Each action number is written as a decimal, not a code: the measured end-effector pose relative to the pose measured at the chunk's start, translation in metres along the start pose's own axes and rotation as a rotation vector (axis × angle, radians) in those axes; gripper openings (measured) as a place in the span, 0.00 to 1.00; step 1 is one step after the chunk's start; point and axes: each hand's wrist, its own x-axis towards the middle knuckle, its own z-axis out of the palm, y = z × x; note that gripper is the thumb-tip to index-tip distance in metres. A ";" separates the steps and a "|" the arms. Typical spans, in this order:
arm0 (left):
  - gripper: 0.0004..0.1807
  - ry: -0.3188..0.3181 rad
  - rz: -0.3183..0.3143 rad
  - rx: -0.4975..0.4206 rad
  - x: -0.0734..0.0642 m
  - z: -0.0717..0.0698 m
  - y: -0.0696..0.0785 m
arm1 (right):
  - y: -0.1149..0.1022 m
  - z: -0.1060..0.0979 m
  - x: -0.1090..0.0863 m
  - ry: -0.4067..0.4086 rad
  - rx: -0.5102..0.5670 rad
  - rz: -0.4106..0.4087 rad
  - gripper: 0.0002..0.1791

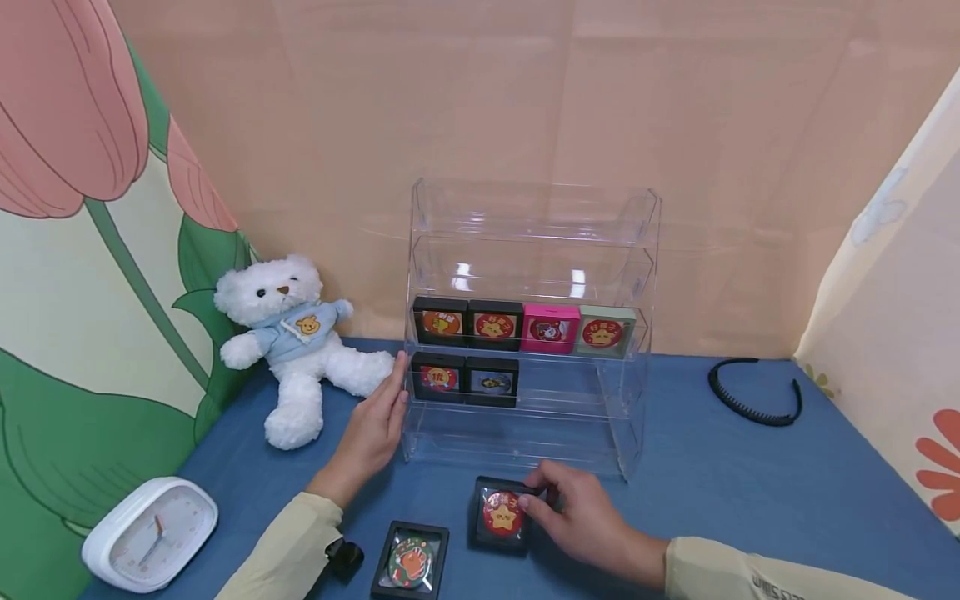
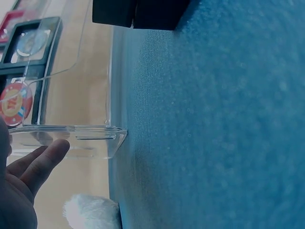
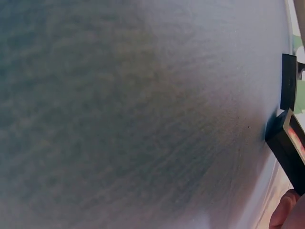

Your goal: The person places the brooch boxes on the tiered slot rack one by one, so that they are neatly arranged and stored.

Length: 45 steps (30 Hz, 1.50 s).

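Observation:
My right hand [image 1: 585, 515] pinches the upper right edge of a black square display case [image 1: 502, 513] with a red star badge inside. In the right wrist view this case [image 3: 286, 148] stands tilted on the cloth. My left hand [image 1: 366, 440] lies against the left side of a clear tiered display rack [image 1: 525, 433], its fingers straight; the left wrist view shows the fingers [image 2: 40, 167] at the rack's clear side. A second black case [image 1: 409, 560] with a green and orange badge lies at the front. Black, pink and pale green cases [image 1: 603, 332] stand on two middle tiers.
A white teddy bear [image 1: 296, 329] in a blue shirt sits left of the rack. Front left stands a white clock [image 1: 153, 533]. A black headband [image 1: 750, 408] lies to the right on the blue cloth [image 1: 712, 492]. Printed fabric walls enclose the sides.

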 end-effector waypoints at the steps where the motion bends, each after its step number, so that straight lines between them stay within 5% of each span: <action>1: 0.32 -0.001 -0.002 0.000 0.000 0.000 0.000 | 0.000 0.000 -0.001 0.016 0.004 -0.013 0.04; 19: 0.32 0.005 0.011 0.000 0.000 0.000 -0.001 | 0.011 -0.023 -0.004 0.204 -0.074 -0.019 0.08; 32: 0.33 -0.001 -0.008 -0.002 0.000 0.001 -0.001 | 0.008 -0.054 0.016 0.343 -0.213 -0.022 0.09; 45: 0.33 -0.011 -0.020 0.000 0.000 0.000 0.000 | 0.003 -0.080 0.040 0.431 -0.243 -0.046 0.09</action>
